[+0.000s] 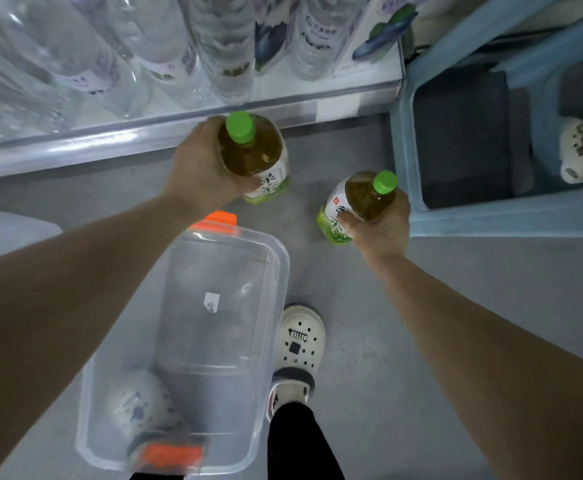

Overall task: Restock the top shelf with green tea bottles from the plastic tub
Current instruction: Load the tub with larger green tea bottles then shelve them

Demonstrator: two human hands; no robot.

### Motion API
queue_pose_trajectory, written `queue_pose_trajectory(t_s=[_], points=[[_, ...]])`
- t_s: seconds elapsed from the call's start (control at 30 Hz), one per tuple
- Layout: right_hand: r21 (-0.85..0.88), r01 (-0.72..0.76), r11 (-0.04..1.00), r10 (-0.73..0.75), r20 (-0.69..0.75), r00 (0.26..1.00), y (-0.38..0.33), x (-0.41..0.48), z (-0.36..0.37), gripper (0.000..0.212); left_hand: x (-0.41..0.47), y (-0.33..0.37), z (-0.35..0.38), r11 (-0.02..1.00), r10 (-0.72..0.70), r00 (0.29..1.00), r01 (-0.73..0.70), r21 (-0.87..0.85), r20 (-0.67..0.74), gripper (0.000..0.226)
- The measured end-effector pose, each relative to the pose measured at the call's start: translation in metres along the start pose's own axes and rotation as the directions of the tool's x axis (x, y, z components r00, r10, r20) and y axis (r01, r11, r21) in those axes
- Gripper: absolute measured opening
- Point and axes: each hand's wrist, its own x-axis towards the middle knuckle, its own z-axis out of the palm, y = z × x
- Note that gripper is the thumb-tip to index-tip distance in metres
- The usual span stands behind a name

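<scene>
Grey concrete floor [369, 341] held a clear plastic tub [278, 271] w/ orange latches [219, 220], looking empty; left hand [200, 168] gripped one green-capped tea bottle [255, 154] by the metal shelf edge [110, 143], right hand [381, 230] a second tea bottle [355, 206], so carry step, next prob. a lift to the unseen top shelf.

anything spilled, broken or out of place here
Nothing stands out. The left bottle in the left hand and the right bottle in the right hand are capped and intact. The floor shows no spill; the tub holds no bottles.
</scene>
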Motion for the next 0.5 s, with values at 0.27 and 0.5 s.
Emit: queue_pose_trajectory(t_s=[0.27, 0.5], points=[[0.135, -0.042, 0.990, 0.052, -0.068, 0.996, -0.052, -0.107, -0.099, 0.088, -0.066, 0.098, -0.106, 0.982, 0.047, 0.999, -0.048, -0.184, -0.011, 0.081], [0.137, 0.134, 0.982, -0.130, -0.035, 0.991, -0.131, -0.200, -0.173, 0.084, -0.135, 0.163, -0.211, 0.979, 0.126, 0.992, -0.128, -0.158, -0.024, 0.074]])
